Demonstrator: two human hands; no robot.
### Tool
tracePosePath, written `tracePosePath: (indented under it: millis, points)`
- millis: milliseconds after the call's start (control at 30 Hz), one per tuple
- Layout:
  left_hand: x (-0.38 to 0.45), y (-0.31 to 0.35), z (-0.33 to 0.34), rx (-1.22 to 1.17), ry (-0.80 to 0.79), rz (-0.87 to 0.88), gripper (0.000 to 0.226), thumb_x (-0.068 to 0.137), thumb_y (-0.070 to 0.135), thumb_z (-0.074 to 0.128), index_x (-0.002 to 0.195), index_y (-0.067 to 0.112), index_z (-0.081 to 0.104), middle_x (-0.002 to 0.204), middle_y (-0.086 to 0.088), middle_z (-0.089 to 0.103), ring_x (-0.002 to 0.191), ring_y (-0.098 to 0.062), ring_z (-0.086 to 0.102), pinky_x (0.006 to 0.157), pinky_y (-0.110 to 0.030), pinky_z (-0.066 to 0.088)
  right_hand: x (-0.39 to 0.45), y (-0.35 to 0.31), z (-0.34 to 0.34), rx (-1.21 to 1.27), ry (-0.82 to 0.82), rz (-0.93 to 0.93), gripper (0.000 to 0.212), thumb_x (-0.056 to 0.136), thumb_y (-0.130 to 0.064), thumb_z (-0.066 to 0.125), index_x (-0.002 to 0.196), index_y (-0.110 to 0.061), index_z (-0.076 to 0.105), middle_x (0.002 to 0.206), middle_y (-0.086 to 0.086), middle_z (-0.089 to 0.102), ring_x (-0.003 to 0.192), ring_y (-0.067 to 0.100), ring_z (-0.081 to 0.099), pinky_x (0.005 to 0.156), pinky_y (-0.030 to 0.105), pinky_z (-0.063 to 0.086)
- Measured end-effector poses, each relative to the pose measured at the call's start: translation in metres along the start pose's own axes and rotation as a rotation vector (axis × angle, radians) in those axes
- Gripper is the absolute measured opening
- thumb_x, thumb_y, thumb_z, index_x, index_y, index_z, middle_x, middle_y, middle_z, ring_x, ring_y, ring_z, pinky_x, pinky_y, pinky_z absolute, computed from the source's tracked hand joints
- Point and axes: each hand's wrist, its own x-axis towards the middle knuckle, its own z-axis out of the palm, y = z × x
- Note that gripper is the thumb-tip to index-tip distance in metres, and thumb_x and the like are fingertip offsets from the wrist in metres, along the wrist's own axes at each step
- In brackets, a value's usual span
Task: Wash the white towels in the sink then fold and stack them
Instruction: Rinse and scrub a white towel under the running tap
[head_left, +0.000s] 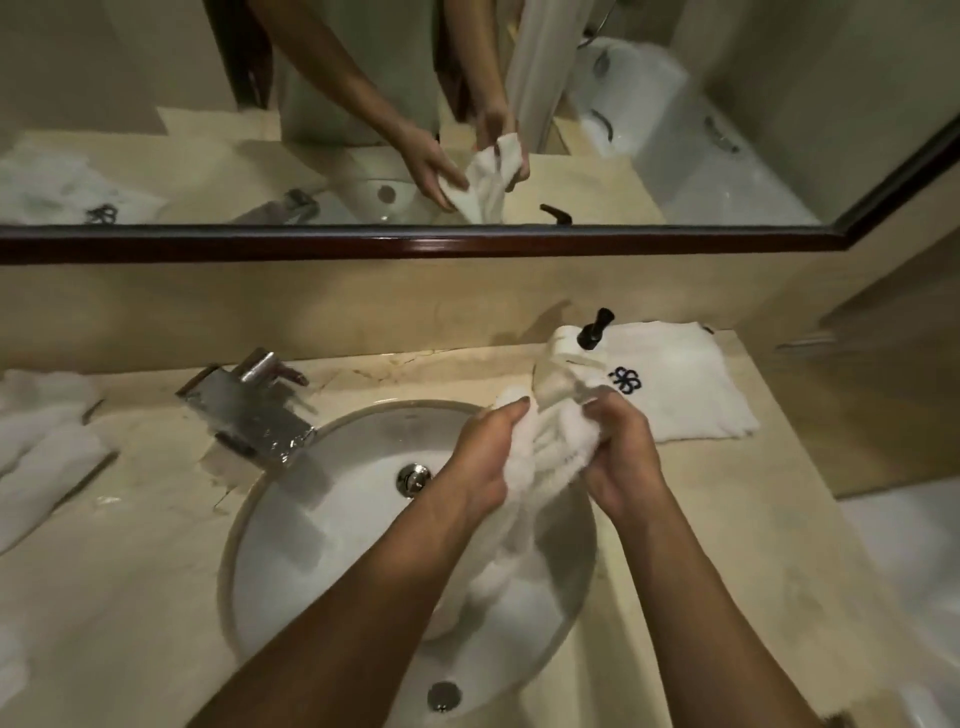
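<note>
A bunched white towel (553, 441) hangs over the right half of the round white sink (291, 525), its lower end trailing into the basin. My left hand (480, 457) grips it from the left and my right hand (621, 457) grips it from the right, both closed around the cloth. A second white towel with a dark flower emblem (685, 384) lies flat on the counter to the right of the sink. More white towels (41, 447) lie on the counter at the far left.
A chrome tap (254, 415) juts over the sink's left rim. A black-topped pump dispenser (592, 332) stands behind the held towel. A wood-framed mirror (467, 241) spans the wall. The beige stone counter (130, 597) ends at the right, beside a white bathtub (904, 597).
</note>
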Motion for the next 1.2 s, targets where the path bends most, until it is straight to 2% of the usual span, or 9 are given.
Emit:
tracePosePath:
  millis: [100, 167, 233, 367, 533, 700, 867, 967, 1200]
  points:
    - [0.024, 0.006, 0.024, 0.038, 0.043, 0.014, 0.040, 0.096, 0.024, 0.056, 0.129, 0.002, 0.061, 0.115, -0.023, 0.070, 0.106, -0.038, 0.069, 0.090, -0.051, 0.056, 0.022, -0.033, -0.005, 0.074, -0.051, 0.067, 0.021, 0.091, -0.023, 0.054, 0.102, -0.006, 0.062, 0.085, 0.010, 0.059, 0.072, 0.022, 0.059, 0.069, 0.031, 0.050]
    - [0.034, 0.007, 0.029, -0.002, 0.062, -0.008, 0.042, 0.098, 0.028, 0.052, 0.130, 0.001, 0.059, 0.118, -0.023, 0.069, 0.107, -0.038, 0.068, 0.088, -0.049, 0.057, 0.045, -0.044, -0.005, -0.048, 0.022, 0.102, 0.048, 0.082, -0.048, 0.073, 0.108, -0.008, 0.070, 0.094, 0.013, 0.069, 0.084, 0.028, 0.068, 0.084, 0.037, 0.056]
    - [0.041, 0.007, 0.030, -0.031, 0.056, -0.022, 0.043, 0.100, 0.029, 0.048, 0.132, 0.002, 0.058, 0.122, -0.024, 0.067, 0.112, -0.038, 0.066, 0.086, -0.047, 0.058, 0.065, -0.049, -0.003, -0.172, 0.121, 0.119, 0.069, 0.065, -0.058, 0.084, 0.109, -0.006, 0.073, 0.103, 0.017, 0.075, 0.095, 0.034, 0.073, 0.095, 0.048, 0.055]
    - [0.042, 0.013, 0.047, -0.040, 0.025, 0.036, 0.040, 0.102, 0.028, 0.047, 0.129, 0.003, 0.061, 0.121, -0.021, 0.068, 0.114, -0.036, 0.065, 0.087, -0.043, 0.057, 0.093, -0.058, -0.006, -0.274, 0.184, 0.096, 0.039, 0.079, -0.045, 0.082, 0.087, -0.008, 0.070, 0.081, 0.009, 0.073, 0.075, 0.028, 0.071, 0.085, 0.043, 0.058]
    - [0.045, 0.026, 0.068, -0.041, -0.012, 0.061, 0.045, 0.103, 0.030, 0.041, 0.132, 0.000, 0.060, 0.128, -0.023, 0.064, 0.120, -0.036, 0.061, 0.092, -0.041, 0.053, 0.102, -0.058, -0.011, -0.376, 0.093, 0.096, 0.034, 0.083, -0.041, 0.079, 0.089, -0.008, 0.071, 0.083, 0.013, 0.073, 0.075, 0.029, 0.070, 0.086, 0.050, 0.058]
    - [0.050, 0.032, 0.082, -0.032, 0.006, 0.096, 0.045, 0.103, 0.029, 0.041, 0.131, -0.001, 0.060, 0.126, -0.022, 0.065, 0.105, -0.033, 0.067, 0.088, -0.040, 0.055, 0.107, -0.050, -0.016, -0.381, 0.096, 0.047, 0.041, 0.084, -0.043, 0.078, 0.095, -0.004, 0.070, 0.096, 0.022, 0.075, 0.079, 0.032, 0.070, 0.087, 0.053, 0.057]
    - [0.050, 0.034, 0.088, -0.010, 0.005, 0.110, 0.046, 0.104, 0.029, 0.039, 0.128, -0.002, 0.061, 0.126, -0.023, 0.065, 0.102, -0.033, 0.067, 0.091, -0.042, 0.053, 0.108, -0.054, -0.015, -0.392, 0.080, 0.032, 0.035, 0.086, -0.041, 0.077, 0.090, -0.007, 0.070, 0.093, 0.018, 0.076, 0.087, 0.037, 0.073, 0.089, 0.053, 0.058]
    - [0.050, 0.034, 0.088, -0.006, 0.013, 0.117, 0.046, 0.104, 0.030, 0.039, 0.128, -0.002, 0.061, 0.125, -0.023, 0.065, 0.102, -0.033, 0.067, 0.090, -0.041, 0.053, 0.108, -0.053, -0.013, -0.416, 0.075, 0.019, 0.032, 0.088, -0.041, 0.075, 0.087, -0.010, 0.068, 0.087, 0.015, 0.075, 0.081, 0.031, 0.071, 0.088, 0.053, 0.059]
    - [0.051, 0.027, 0.077, 0.041, 0.059, 0.145, 0.042, 0.103, 0.029, 0.044, 0.124, -0.002, 0.064, 0.117, -0.023, 0.069, 0.102, -0.034, 0.070, 0.089, -0.042, 0.057, 0.096, -0.056, -0.011, -0.511, 0.073, -0.005, 0.039, 0.094, -0.046, 0.066, 0.095, -0.007, 0.068, 0.082, 0.008, 0.074, 0.072, 0.024, 0.071, 0.067, 0.028, 0.056]
